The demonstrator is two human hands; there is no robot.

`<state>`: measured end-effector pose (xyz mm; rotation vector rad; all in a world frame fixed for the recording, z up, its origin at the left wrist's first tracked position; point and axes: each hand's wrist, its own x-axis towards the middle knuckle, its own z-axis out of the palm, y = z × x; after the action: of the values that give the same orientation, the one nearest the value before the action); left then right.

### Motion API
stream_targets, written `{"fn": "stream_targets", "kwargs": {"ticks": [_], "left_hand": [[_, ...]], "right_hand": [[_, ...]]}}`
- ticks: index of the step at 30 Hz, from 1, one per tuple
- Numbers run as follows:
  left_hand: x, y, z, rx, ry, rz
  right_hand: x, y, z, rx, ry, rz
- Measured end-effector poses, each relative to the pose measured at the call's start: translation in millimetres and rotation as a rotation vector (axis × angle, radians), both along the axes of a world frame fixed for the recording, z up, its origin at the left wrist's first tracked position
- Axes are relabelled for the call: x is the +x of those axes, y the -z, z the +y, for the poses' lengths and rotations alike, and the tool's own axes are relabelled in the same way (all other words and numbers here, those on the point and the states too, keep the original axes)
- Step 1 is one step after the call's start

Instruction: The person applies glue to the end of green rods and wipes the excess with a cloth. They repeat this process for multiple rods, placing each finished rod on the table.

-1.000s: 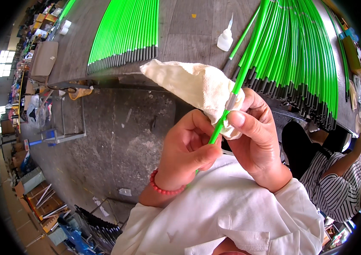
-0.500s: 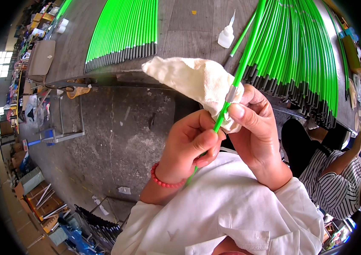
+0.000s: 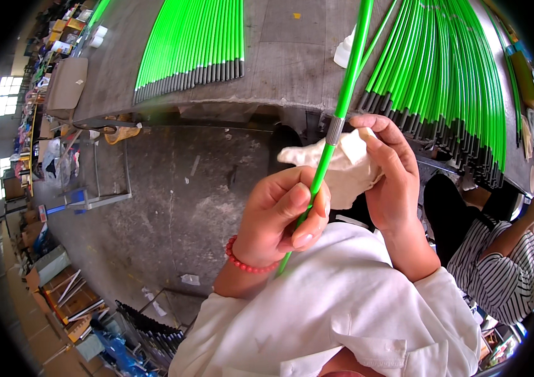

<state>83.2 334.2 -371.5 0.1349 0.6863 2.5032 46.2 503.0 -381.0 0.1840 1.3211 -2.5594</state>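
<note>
A long green rod [image 3: 352, 69] slants up from my chest across the table's edge. It has a silver ribbed collar [image 3: 335, 130], and its section below the collar is thinner. My left hand [image 3: 277, 217], with a red bead bracelet on the wrist, is closed around that thinner section. In my right hand [image 3: 396, 173] is a crumpled off-white cloth [image 3: 342, 179], pinched between thumb and fingers just right of the collar. The cloth hangs behind the rod; whether it touches the rod there I cannot tell.
On the grey table [image 3: 289, 44] lie a left row of green rods [image 3: 194, 38] with dark tips and a larger right bundle [image 3: 443, 75]. A white bottle [image 3: 343, 51] stands partly behind the held rod. At right sits a person in a striped shirt [image 3: 499, 270].
My right hand has drawn the cloth off the collar and bunched it up to the right. The collar now shows fully, and the rod stands slightly further left and steeper.
</note>
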Motion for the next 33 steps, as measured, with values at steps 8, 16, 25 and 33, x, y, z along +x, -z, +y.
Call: {"fn": "stream_targets", "kwargs": {"ticks": [8, 16, 25, 33], "left_hand": [[8, -2, -1, -0.055, -0.062, 0.045], [18, -9, 5, -0.225, -0.188, 0.05], [29, -18, 11, -0.329, -0.258, 0.052], [29, -21, 37, -0.531, -0.499, 0.124]], "right_hand": [[7, -6, 6, -0.082, -0.05, 0.048], [23, -28, -3, -0.249, -0.198, 0.244], [23, -30, -6, -0.439, -0.193, 0.114], [21, -32, -6, -0.174, -0.181, 0.112]]}}
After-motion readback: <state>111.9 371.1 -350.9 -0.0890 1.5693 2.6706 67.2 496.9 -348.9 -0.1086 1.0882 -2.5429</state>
